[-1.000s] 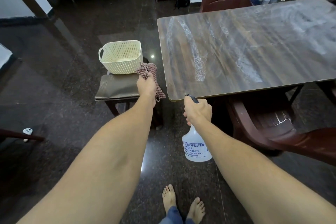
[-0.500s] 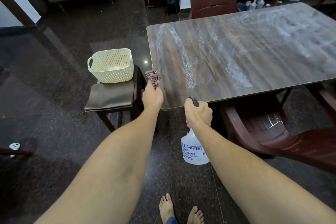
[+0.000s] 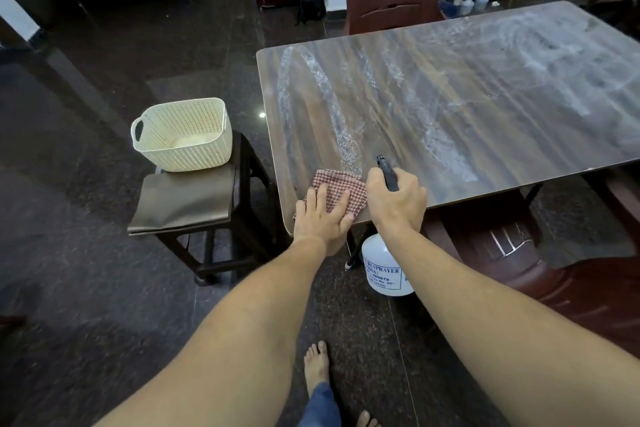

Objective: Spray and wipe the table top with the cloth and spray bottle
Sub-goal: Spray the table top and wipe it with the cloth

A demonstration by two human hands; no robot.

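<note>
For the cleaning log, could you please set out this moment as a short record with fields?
left hand: left hand lies flat on the checked cloth, pressing it on the table top's near left corner
right hand: right hand grips the spray bottle at its black head; the white body hangs below the table edge
table top: table top shows wet streaks and smears
beside table: cream basket on a dark stool

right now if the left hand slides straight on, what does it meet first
Flat on the cloth, the left hand would likely push it into the wet streak on the table top.
</note>
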